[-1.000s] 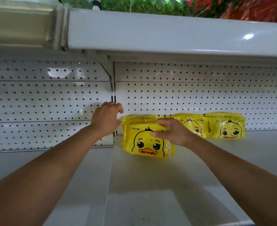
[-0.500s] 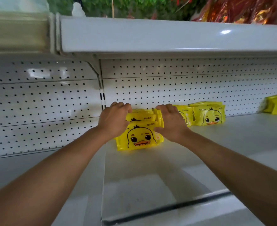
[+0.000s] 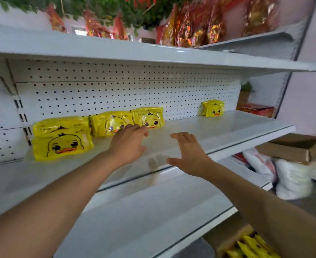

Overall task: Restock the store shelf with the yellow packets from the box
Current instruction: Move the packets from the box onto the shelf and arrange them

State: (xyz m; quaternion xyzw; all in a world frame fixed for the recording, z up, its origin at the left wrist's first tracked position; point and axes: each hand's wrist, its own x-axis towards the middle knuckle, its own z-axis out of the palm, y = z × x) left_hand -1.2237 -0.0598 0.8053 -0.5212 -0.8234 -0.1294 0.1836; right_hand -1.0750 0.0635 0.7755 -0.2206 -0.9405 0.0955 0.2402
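Yellow duck-face packets stand on the white shelf (image 3: 218,127). A stack of packets (image 3: 62,140) sits at the left, with two more packets (image 3: 108,122) (image 3: 149,117) beside it against the pegboard. A further packet (image 3: 213,108) stands alone at the far right. My left hand (image 3: 129,140) hovers over the shelf just in front of the middle packets, fingers relaxed, holding nothing. Over the shelf's front part, my right hand (image 3: 188,151) is spread open and empty. A cardboard box with yellow packets (image 3: 246,244) shows at the bottom right.
An upper shelf (image 3: 153,53) overhangs, carrying red and gold decorations and green foliage. A lower shelf (image 3: 153,216) juts out below. At the right are a red box (image 3: 255,108), brown cartons (image 3: 293,148) and white bags (image 3: 291,177).
Both hands let go of the left stack of packets and drew back to the right, now open and empty. The view swung right and downward, revealing the box below.
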